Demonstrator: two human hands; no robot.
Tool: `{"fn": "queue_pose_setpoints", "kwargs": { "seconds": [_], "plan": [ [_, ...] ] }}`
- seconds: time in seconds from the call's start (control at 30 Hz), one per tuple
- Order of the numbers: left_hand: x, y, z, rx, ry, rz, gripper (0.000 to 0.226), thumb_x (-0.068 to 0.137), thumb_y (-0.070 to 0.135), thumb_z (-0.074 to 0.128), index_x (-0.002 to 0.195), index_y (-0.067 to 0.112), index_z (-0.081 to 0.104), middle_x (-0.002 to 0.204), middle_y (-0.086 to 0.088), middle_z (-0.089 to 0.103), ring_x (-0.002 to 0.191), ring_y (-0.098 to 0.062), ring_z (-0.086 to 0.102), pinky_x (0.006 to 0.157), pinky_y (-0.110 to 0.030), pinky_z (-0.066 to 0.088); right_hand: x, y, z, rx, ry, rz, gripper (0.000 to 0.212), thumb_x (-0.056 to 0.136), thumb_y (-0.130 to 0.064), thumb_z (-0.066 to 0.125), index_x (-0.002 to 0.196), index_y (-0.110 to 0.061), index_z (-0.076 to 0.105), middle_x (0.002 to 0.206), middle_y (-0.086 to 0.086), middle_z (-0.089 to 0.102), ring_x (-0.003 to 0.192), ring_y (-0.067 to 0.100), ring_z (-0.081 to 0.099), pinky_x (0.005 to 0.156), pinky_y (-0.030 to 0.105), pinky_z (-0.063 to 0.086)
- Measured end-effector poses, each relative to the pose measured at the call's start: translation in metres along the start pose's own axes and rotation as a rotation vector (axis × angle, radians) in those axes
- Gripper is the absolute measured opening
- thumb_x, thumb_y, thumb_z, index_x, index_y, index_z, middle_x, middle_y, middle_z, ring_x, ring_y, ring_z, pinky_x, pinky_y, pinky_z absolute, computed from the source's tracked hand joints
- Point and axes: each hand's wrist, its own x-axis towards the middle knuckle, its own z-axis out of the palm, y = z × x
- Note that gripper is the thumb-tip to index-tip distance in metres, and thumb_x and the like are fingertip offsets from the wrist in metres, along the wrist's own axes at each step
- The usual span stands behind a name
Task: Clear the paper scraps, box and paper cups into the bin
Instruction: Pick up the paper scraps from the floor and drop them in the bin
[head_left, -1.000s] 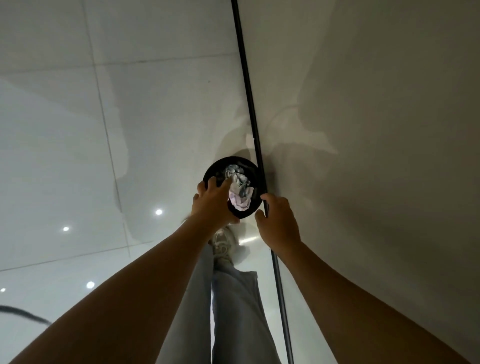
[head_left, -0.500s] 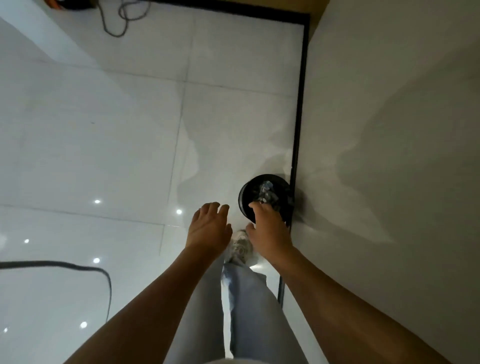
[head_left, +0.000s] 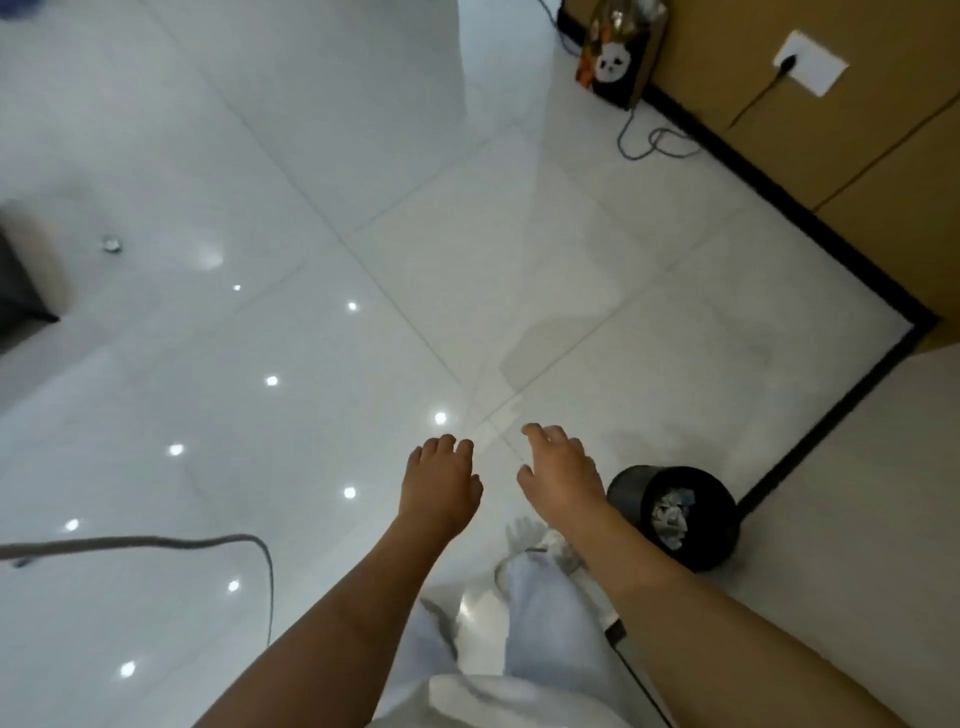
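Both hands out in front over the floor (head_left: 260, 260), palms down, holding nothing. Left hand (head_left: 441, 483): grip loose, fingers curled slightly, empty. Right hand (head_left: 558, 475): grip open, fingers spread and relaxed, empty. Neither touches the bin. Bin (head_left: 675, 514) is a black round mesh one, upright on the white glossy tiles, just right of the right forearm, near the corner where the black skirting (head_left: 810, 447) meets the beige wall. Paper scraps (head_left: 670, 517) sit crumpled inside it, white and grey; can't make out a box or cups in there. A grey cable (head_left: 208, 543) loops across the floor at lower left. Far corner top right: a bag with a panda print (head_left: 613, 57) leaning by the brown panelled wall, a wall socket (head_left: 810, 65) with a plug in it, thin cord trailing on the tiles. Pale trouser legs visible at bottom centre.
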Motion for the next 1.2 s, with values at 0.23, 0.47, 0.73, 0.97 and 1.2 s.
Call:
{"fn": "queue_pose_setpoints", "kwargs": {
  "seconds": [0.23, 0.47, 0.73, 0.97, 1.2],
  "plan": [
    [-0.11, -0.192, 0.002, -0.142, 0.055, -0.316, 0.042, 0.094, 0.031, 0.043, 0.133, 0.016, 0.046, 0.132, -0.003, 0.05, 0.12, -0.021, 0.045, 0.1, -0.03, 0.035, -0.022, -0.192, 0.089, -0.154, -0.125, -0.236, 0.051, 0.095, -0.026, 0.049, 0.143, -0.022, 0.032, 0.141, 0.006, 0.042, 0.121, 0.027, 0.046, 0.097, 0.037, 0.042],
    [-0.224, -0.343, 0.006, -0.337, 0.129, -0.618, 0.042, 0.095, 0.031, 0.044, 0.133, 0.015, 0.045, 0.133, -0.004, 0.049, 0.121, -0.022, 0.045, 0.101, -0.031, 0.036, -0.067, -0.371, 0.169, -0.31, -0.232, -0.491, 0.05, 0.095, -0.028, 0.049, 0.142, -0.021, 0.033, 0.134, 0.007, 0.045, 0.117, 0.028, 0.048, 0.095, 0.037, 0.044],
    [-0.302, -0.451, 0.016, -0.555, 0.211, -0.899, 0.043, 0.095, 0.031, 0.045, 0.135, 0.015, 0.044, 0.135, -0.005, 0.046, 0.122, -0.022, 0.043, 0.1, -0.031, 0.036, -0.089, -0.514, 0.224, -0.518, -0.307, -0.765, 0.054, 0.095, -0.029, 0.05, 0.145, -0.021, 0.031, 0.137, 0.006, 0.043, 0.118, 0.027, 0.048, 0.096, 0.037, 0.044],
    [-0.326, -0.547, 0.011, -0.688, 0.262, -1.079, 0.042, 0.094, 0.03, 0.045, 0.134, 0.014, 0.044, 0.134, -0.005, 0.046, 0.123, -0.023, 0.042, 0.1, -0.032, 0.035, -0.077, -0.634, 0.268, -0.655, -0.397, -0.898, 0.053, 0.094, -0.026, 0.051, 0.144, -0.021, 0.031, 0.136, 0.008, 0.043, 0.118, 0.028, 0.046, 0.095, 0.037, 0.042],
    [-0.327, -0.667, -0.012, -0.794, 0.305, -1.222, 0.042, 0.095, 0.032, 0.045, 0.134, 0.015, 0.044, 0.132, -0.005, 0.048, 0.121, -0.022, 0.044, 0.099, -0.032, 0.039, -0.054, -0.78, 0.312, -0.748, -0.45, -1.072, 0.055, 0.095, -0.028, 0.051, 0.144, -0.019, 0.03, 0.138, 0.008, 0.041, 0.118, 0.028, 0.047, 0.096, 0.036, 0.043]
  ]
}}
